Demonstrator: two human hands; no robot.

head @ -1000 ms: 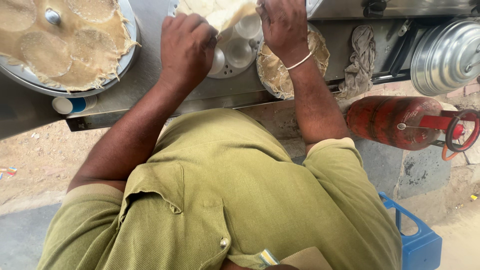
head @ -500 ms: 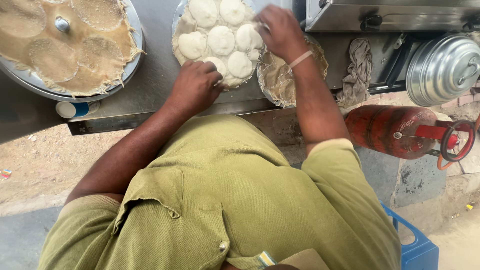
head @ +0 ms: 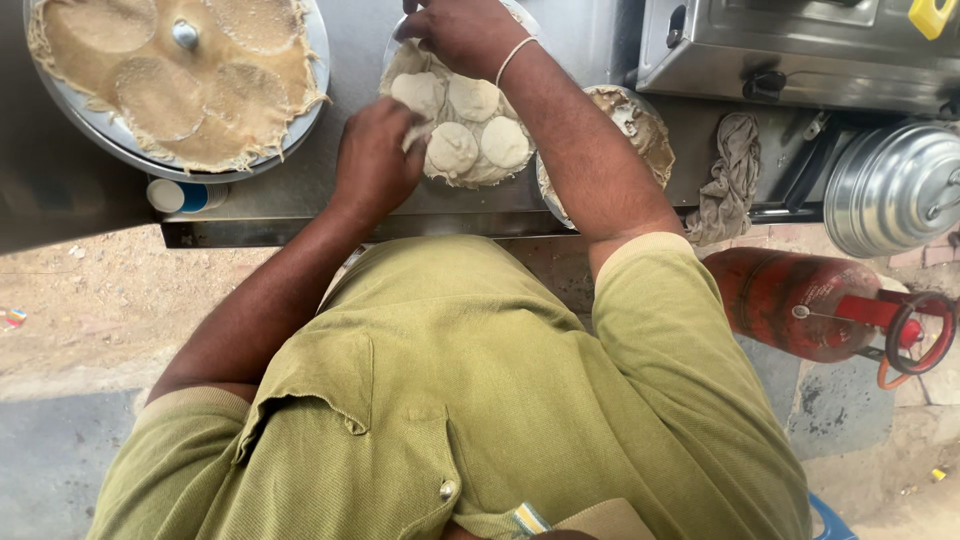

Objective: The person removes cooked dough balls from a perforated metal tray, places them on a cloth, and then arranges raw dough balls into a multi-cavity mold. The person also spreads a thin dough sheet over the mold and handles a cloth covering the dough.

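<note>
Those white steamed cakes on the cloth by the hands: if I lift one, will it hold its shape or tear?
The steamed cakes look soft and domed, so likely light and easily dented. They sit on a thin cloth, so may stick. The left hand pinches the cloth's edge by one cake, the right hand the far side; peeling seems safer.

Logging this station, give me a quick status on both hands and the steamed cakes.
Left hand pinching the cloth edge by the steamed cakes. Right hand on the tray's far side. Nothing between them.
</note>
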